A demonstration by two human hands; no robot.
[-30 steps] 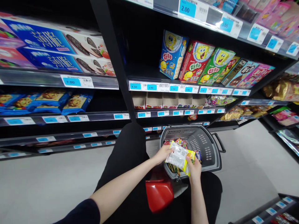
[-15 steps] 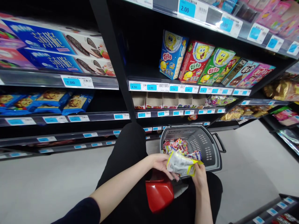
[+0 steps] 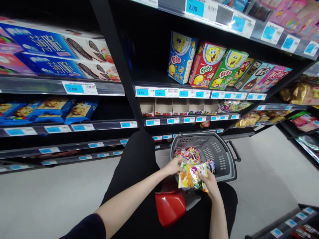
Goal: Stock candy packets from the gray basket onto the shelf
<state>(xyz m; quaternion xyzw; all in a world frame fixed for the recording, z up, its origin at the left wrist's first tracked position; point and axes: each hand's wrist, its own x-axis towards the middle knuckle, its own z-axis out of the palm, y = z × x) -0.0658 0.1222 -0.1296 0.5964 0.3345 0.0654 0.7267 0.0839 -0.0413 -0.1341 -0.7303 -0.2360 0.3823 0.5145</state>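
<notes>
Pinching the yellow-and-white snack packet [image 3: 189, 177] lightly at opposite sides suited its soft-looking wrapper, leaving the print uncovered: left hand [image 3: 174, 166] clamped on its left edge, right hand [image 3: 210, 184] on its right, above the grey shopping basket's [image 3: 233, 170] near rim.

"2.00" on top price tag [image 3: 201, 9], "7.00" on left price tag [image 3: 79, 88], "4.50" and "3.90" on middle price tags [image 3: 144, 92], "薄脆" on blue cookie boxes [image 3: 50, 44], "好多鱼" on three SpongeBob boxes [image 3: 206, 66]

Navy sleeve [image 3: 87, 227], black trousers [image 3: 132, 166] — left hand [image 3: 173, 166] bare, right hand [image 3: 211, 184] bare
</notes>
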